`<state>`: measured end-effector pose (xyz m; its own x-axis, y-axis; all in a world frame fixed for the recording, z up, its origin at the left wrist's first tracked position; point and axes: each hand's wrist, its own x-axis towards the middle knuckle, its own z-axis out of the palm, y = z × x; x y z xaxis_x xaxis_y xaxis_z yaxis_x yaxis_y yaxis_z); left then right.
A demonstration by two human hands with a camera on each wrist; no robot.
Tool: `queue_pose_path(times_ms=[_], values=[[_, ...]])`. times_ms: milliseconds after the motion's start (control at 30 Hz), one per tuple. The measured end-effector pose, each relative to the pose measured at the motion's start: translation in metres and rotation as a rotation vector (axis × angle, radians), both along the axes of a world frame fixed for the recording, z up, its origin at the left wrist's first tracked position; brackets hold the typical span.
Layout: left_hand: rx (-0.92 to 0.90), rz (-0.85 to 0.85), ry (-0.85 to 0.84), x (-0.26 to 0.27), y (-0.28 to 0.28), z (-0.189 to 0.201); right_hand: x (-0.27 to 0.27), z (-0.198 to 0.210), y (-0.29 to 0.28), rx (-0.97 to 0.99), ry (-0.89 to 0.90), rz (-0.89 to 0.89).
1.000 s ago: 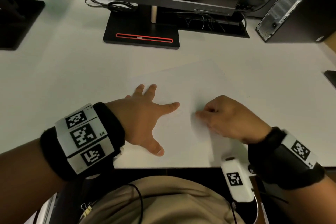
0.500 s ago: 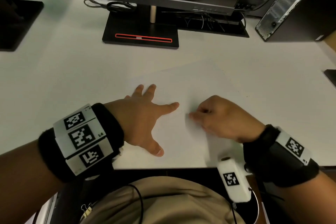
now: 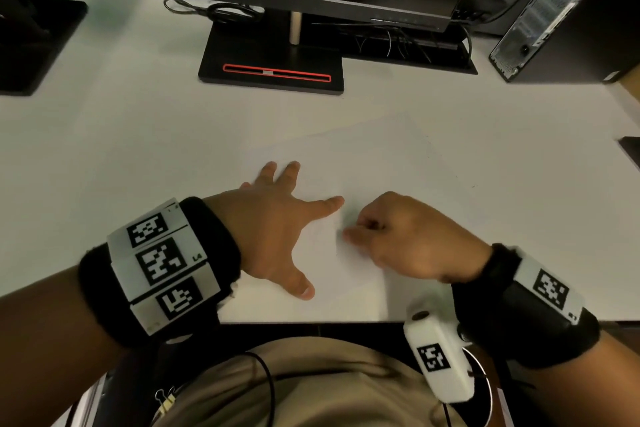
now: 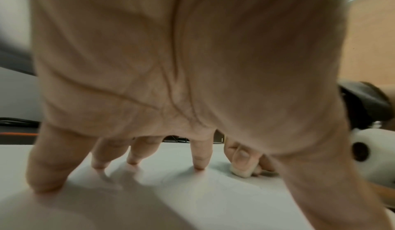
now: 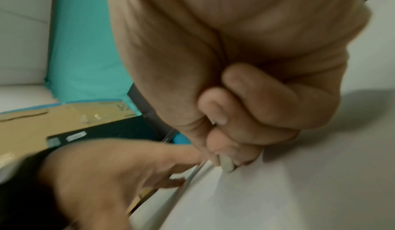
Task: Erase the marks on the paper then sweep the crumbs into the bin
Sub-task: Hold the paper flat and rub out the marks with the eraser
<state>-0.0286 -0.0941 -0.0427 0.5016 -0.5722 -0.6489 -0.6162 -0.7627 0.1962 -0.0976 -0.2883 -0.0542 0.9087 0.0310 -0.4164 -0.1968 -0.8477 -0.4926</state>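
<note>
The left hand (image 3: 273, 236) lies flat, fingers spread, on the paper (image 3: 391, 163). Just beside its forefinger, the right hand (image 3: 408, 239) pinches a white eraser (image 5: 227, 165) against the paper.

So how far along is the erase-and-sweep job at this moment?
Nothing looks finished. In hand: the left hand presses the paper flat with spread fingers, while the right hand pinches a small white eraser against the sheet. Any marks are too faint to judge. Left: sweeping the crumbs; no bin is in view.

Eraser (image 5: 227, 166) mostly hidden inside the right hand (image 5: 245, 98).
</note>
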Motion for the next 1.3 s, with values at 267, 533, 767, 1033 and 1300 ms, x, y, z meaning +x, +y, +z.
queue_pose_path(times_ms=[267,533,767,1033,1300], values=[[-0.004,-0.004,-0.017,-0.001,0.0,-0.001,-0.006,0.0,0.013,0.004,-0.001,0.055],[-0.02,-0.006,-0.031,-0.001,0.001,-0.003,-0.013,0.002,0.022,0.044,0.0,0.074],[-0.02,-0.01,-0.044,-0.002,0.001,-0.003,-0.015,0.001,0.03,0.04,-0.017,0.057],[-0.018,-0.019,-0.052,-0.002,0.001,-0.002,-0.016,-0.001,0.033,0.052,-0.043,0.074],[-0.023,-0.017,-0.053,-0.002,0.001,-0.003,-0.01,0.0,0.034,0.078,-0.022,0.103]])
